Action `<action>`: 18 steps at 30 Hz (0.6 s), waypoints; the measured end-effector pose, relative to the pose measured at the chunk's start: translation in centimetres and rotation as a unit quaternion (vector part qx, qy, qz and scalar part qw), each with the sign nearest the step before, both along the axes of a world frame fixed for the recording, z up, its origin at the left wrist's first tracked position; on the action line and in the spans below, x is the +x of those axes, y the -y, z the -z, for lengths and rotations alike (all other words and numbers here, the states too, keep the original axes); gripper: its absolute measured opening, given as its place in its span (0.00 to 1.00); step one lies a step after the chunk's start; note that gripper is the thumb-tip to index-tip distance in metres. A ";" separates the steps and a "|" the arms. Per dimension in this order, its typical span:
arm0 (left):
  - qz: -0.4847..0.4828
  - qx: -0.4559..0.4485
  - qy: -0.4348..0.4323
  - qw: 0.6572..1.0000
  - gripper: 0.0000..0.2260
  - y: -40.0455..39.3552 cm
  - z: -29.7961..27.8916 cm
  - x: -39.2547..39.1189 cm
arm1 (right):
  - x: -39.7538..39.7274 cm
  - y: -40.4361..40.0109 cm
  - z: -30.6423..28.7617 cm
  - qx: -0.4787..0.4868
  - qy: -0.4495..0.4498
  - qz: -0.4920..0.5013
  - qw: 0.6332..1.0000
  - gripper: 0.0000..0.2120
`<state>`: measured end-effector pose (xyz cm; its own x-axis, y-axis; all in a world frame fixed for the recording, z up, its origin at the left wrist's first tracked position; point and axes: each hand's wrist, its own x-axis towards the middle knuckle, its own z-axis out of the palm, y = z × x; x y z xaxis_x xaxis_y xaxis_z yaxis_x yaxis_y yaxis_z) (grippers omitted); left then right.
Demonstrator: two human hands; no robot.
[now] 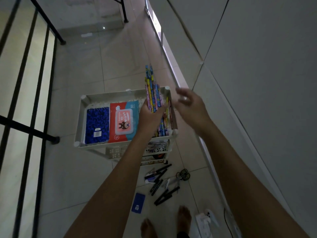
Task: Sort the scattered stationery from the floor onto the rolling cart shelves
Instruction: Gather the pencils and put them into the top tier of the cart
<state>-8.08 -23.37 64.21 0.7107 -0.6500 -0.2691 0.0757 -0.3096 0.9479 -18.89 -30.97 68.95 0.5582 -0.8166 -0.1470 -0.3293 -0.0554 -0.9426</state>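
The left hand (151, 115) grips a bundle of patterned pencils (151, 90) around its lower half, fingers curled round it, tips pointing far over the right end of the rolling cart (82, 121); more pencils already lie in the top shelf just below. The right hand (188, 103) hovers just right of the bundle, blurred, fingers loosely spread and holding nothing. The pencils look light, stiff and smooth, so loose ones could slide out; a firm grip near the middle suits them. Pens (160, 182) and scissors (182, 176) wait on the near floor, beside a blue card (138, 203)
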 end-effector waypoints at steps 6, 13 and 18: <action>0.016 -0.033 0.000 0.999 0.14 -0.1 0.1 0.2 | 8.7 4.3 -5.1 -0.052 0.017 -0.093 0.994 0.20; 0.026 -0.052 0.000 0.998 0.13 -0.2 0.4 0.4 | 11.1 5.6 -3.9 -0.188 -0.098 -0.179 0.961 0.17; 0.010 -0.047 -0.006 0.999 0.19 0.0 0.7 0.4 | 10.7 5.4 -2.5 -0.204 -0.136 -0.212 0.946 0.16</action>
<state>-7.65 -23.42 63.54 0.6945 -0.6868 -0.2146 0.0816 -0.2211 0.9718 -8.21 -36.36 71.44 0.8348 -0.5480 -0.0526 -0.4229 -0.5772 -0.6986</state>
